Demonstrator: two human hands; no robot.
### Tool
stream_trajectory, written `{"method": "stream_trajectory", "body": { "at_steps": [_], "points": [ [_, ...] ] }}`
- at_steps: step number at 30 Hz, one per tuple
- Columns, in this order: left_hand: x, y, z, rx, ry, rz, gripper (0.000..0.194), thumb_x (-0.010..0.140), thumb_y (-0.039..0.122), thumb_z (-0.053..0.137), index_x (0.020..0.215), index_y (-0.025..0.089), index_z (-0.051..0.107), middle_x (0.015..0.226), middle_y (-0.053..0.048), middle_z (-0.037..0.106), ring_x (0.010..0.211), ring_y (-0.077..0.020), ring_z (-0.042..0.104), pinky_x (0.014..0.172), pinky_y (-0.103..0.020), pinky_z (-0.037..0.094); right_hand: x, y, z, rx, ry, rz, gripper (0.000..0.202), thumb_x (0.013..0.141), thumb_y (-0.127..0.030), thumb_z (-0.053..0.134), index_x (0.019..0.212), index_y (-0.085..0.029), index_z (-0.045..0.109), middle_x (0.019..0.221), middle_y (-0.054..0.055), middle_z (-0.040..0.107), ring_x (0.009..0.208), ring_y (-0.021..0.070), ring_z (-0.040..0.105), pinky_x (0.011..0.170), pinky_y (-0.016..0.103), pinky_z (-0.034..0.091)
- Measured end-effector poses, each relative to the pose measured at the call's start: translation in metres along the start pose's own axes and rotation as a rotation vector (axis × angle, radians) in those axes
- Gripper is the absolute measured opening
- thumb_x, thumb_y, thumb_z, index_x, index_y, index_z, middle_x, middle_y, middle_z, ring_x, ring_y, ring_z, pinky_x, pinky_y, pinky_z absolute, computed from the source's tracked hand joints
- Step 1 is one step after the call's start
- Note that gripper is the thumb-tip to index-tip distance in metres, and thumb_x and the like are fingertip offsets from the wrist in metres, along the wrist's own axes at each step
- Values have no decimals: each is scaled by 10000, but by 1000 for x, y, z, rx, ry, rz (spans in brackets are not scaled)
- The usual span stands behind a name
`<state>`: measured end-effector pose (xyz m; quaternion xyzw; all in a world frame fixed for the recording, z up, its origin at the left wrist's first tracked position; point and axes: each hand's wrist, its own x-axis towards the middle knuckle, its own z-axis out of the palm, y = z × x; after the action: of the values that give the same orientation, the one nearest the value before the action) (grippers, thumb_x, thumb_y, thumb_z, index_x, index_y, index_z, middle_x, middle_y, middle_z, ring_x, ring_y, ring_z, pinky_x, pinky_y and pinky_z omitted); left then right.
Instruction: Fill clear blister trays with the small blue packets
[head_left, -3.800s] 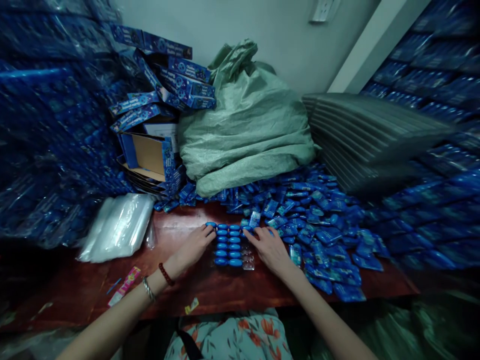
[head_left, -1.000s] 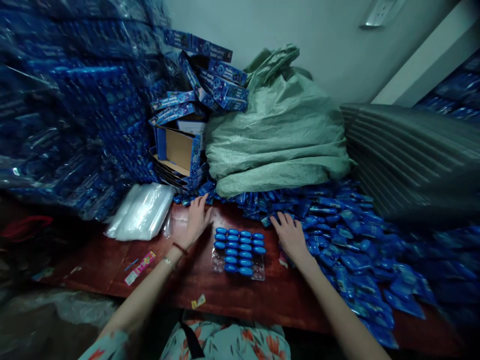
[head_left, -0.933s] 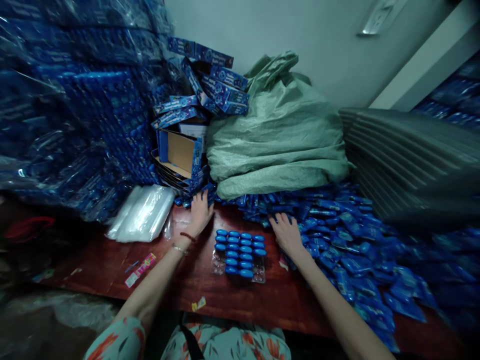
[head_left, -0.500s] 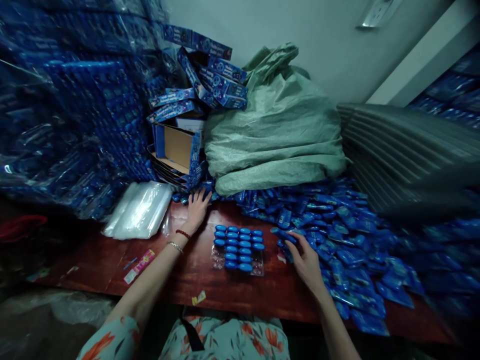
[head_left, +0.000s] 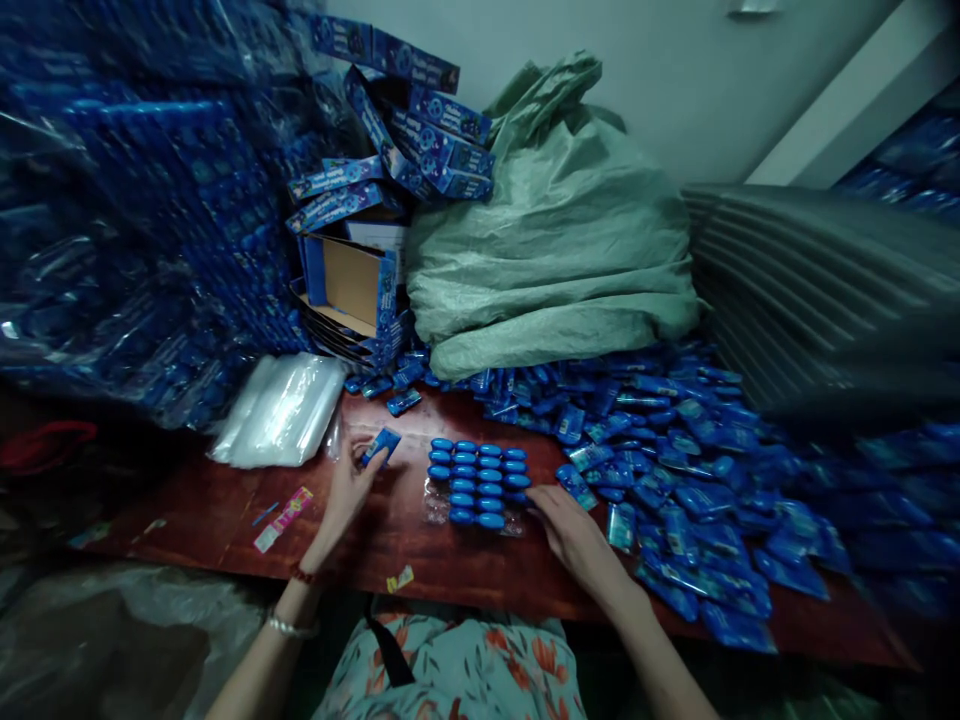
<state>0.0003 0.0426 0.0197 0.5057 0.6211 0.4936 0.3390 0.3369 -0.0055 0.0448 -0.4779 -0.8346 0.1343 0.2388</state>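
Several glossy blue pieces (head_left: 465,472) stand in rows on a clear plastic tray (head_left: 435,500) at the middle of the table. Left of them, my left hand (head_left: 355,480) has its fingers closed on a small blue packet (head_left: 381,447). At the right end of the rows, my right hand (head_left: 566,525) holds a blue piece (head_left: 519,497) by its fingertips, next to the other pieces. A large heap of blue packets (head_left: 697,490) lies right of my right hand. A few more packets (head_left: 403,402) lie beyond my left hand.
Clear plastic bags (head_left: 281,410) lie at the left of the red-brown table (head_left: 480,575). Blue display boxes (head_left: 349,285) are piled behind, beside a large green sack (head_left: 551,250). Wrapped blue goods (head_left: 150,230) rise at the left. A pink strip (head_left: 283,520) lies near the front edge.
My left hand has come back toward me from the far packets, now with a packet in it. My right hand has moved left from the heap to the rows with its piece.
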Motion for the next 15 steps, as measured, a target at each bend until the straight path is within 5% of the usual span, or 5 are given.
{"method": "stream_trajectory", "body": {
  "at_steps": [3, 7, 12, 15],
  "points": [
    [-29, 3, -16, 22, -49, -41, 291, 784, 397, 604, 949, 157, 614, 905, -56, 639, 863, -187, 610, 802, -329, 492, 7, 0, -5, -191, -156, -95, 499, 746, 32, 353, 1148, -198, 538, 989, 83, 604, 905, 204, 579, 828, 382, 495],
    [-60, 13, -12, 102, -53, 24, 282, 820, 365, 559, 1013, 181, 649, 934, -58, 612, 872, -182, 601, 778, -318, 502, 15, 4, -8, -309, -251, -159, 518, 702, 50, 367, 1111, -202, 563, 956, 81, 599, 887, 199, 570, 807, 356, 488],
    [-75, 17, 18, 174, 29, 156, 318, 846, 286, 550, 1147, 187, 532, 954, -54, 628, 839, -167, 624, 742, -306, 526, 18, 8, -9, -207, -202, -180, 446, 788, -12, 381, 1170, -201, 512, 992, 82, 609, 912, 201, 591, 818, 351, 494],
    [-70, 11, 30, 260, -34, 382, 222, 889, 204, 473, 1097, 183, 546, 983, -71, 631, 902, -172, 611, 795, -326, 519, 13, 8, -4, -10, -101, -87, 278, 888, -157, 422, 1154, -205, 489, 979, 70, 611, 891, 184, 605, 783, 313, 513]
  ]
}}
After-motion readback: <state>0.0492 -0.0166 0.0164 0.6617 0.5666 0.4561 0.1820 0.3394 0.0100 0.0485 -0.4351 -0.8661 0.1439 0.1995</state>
